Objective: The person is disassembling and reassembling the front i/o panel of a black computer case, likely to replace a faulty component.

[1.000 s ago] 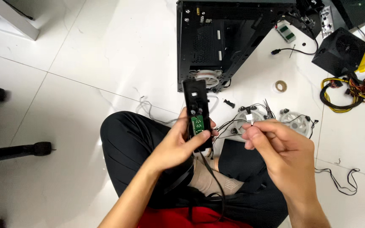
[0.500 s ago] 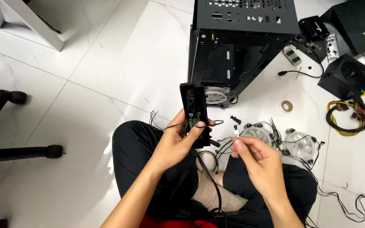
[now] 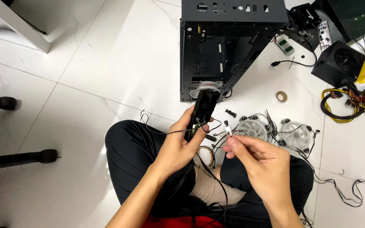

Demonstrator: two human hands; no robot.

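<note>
White floor; hands gripping panel (image 3: pixel 202 110), connector (image 3: pixel 229 130).

One head-worn camera looks steeply down from above the seated person, close over the lap and both forearms, facing forward across the white tiled floor (image 3: pixel 85 76) toward an open black computer case (image 3: pixel 229 46).

A long, narrow black panel strip (image 3: pixel 205 107) with a small green circuit board at its lower end stands nearly upright, tilted slightly rightward, in front of the open computer case. Thin black wires trail from its base (one ends in a small white connector (image 3: pixel 228 130), held just right of it).
</note>
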